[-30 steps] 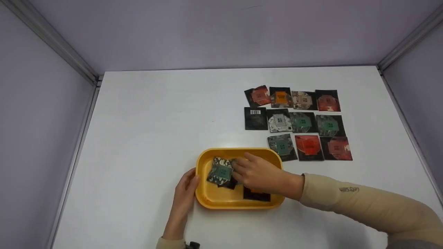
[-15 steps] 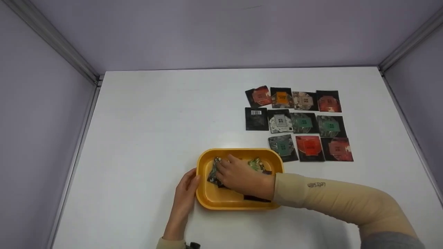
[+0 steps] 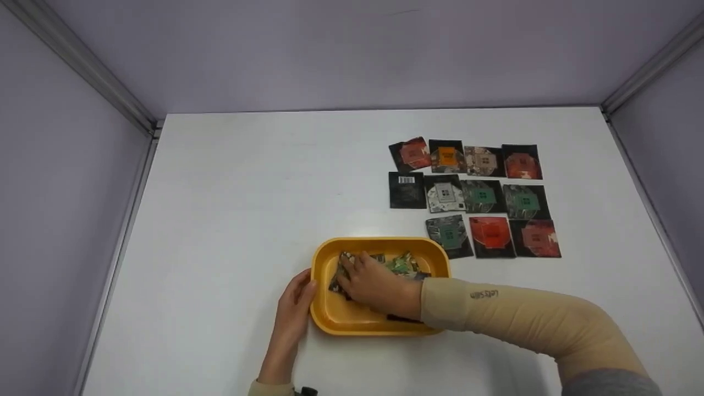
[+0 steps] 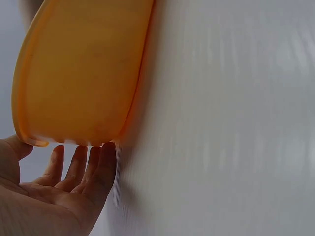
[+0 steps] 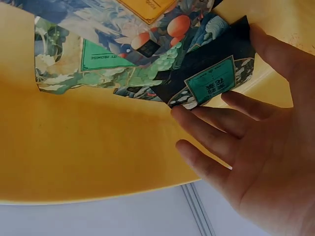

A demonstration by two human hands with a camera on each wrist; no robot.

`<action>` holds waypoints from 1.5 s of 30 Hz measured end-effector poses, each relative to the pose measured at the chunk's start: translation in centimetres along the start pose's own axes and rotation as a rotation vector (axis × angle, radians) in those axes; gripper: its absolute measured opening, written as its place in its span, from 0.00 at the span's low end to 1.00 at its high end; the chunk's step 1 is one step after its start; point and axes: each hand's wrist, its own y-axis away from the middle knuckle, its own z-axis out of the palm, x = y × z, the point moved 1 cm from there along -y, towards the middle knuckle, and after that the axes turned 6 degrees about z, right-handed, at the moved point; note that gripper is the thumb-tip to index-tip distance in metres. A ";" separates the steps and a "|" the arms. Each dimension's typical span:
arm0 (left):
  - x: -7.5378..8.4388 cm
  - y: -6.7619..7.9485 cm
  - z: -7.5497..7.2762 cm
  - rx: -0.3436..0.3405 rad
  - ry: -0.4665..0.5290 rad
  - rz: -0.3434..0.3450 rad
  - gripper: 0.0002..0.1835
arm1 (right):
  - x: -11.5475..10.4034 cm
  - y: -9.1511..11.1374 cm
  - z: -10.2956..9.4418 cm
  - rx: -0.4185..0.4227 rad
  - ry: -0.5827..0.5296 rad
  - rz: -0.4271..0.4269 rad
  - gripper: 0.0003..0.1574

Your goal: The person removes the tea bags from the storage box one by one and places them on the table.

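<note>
A yellow plastic tray [image 3: 379, 331] sits on the white table near its front, holding several flat printed sachets. My left hand [image 3: 292, 305] is at the tray's left end; in the left wrist view its fingertips touch the outer wall, with the thumb beside the rim. Inside the tray is my right hand [image 3: 374, 286]. Its thumb and fingers meet opposite edges of a dark sachet with a green label [image 5: 211, 81], pinching it in the right wrist view. Overlapping beside that lie a green patterned sachet [image 5: 113, 73] and a blue floral sachet with an orange label [image 5: 103, 29].
Several more sachets lie in rough rows on the table's right side, among them a red sachet [image 3: 491, 236] and a black sachet with a barcode [image 3: 407, 192]. One green-labelled sachet [image 3: 451, 236] lies close by the tray's upper right corner. Grey-lilac walls surround the table.
My right hand has moved left inside the tray, off the middle sachets and onto the leftmost one. The green patterned sachet has come into view. My left hand stays at the tray's end.
</note>
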 end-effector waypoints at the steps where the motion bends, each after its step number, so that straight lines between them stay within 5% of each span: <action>1: 0.0 0.0 0.0 0.001 -0.002 -0.001 0.30 | 0.0 0.0 -0.1 -0.004 0.001 -0.006 0.39; 7: 0.2 0.2 -0.1 -0.012 0.017 0.014 0.29 | 0.0 0.3 -0.3 0.031 -0.031 -0.039 0.42; 24: 0.0 -0.1 0.0 -0.004 0.012 0.004 0.30 | 0.8 0.8 -1.8 0.347 -0.045 -0.017 0.08; 33: 0.1 0.0 0.0 0.000 -0.009 -0.022 0.30 | 1.9 3.2 -2.8 0.411 -0.104 -0.063 0.12; 40: 0.0 0.2 -0.1 -0.004 0.005 -0.012 0.30 | 2.7 5.5 -2.6 0.555 -0.275 -0.039 0.13; 45: -0.1 0.1 -0.1 0.005 0.009 -0.018 0.30 | 3.2 7.6 -1.7 0.617 -0.409 -0.009 0.24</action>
